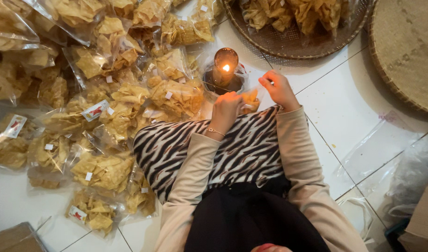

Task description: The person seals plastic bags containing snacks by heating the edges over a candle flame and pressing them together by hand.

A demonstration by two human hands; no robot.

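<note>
Both hands pinch a small clear bag of chips (249, 99) just beside the lit candle (225, 68): the left hand (227, 108) grips its near edge, the right hand (278, 87) its far edge. Sealed chip bags (112, 169) pile left of the candle on the floor (344, 102).

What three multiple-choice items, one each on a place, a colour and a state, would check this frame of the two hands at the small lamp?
1. Where does the small lit lamp stand?
A. on the white tiled floor just beyond the hands
B. inside the round woven tray
C. on the flat cardboard sheet

2. What pattern covers the cloth over the lap?
A. plain green
B. black-and-cream stripes
C. red dots

3. What do the left hand and right hand hold?
A. nothing
B. a spoon
C. a small clear bag of yellow chips

Answers: 1 A, the flame sits on tile ahead of the hands. 2 B, stripes show plainly. 3 C, both hands pinch the bag.
</note>
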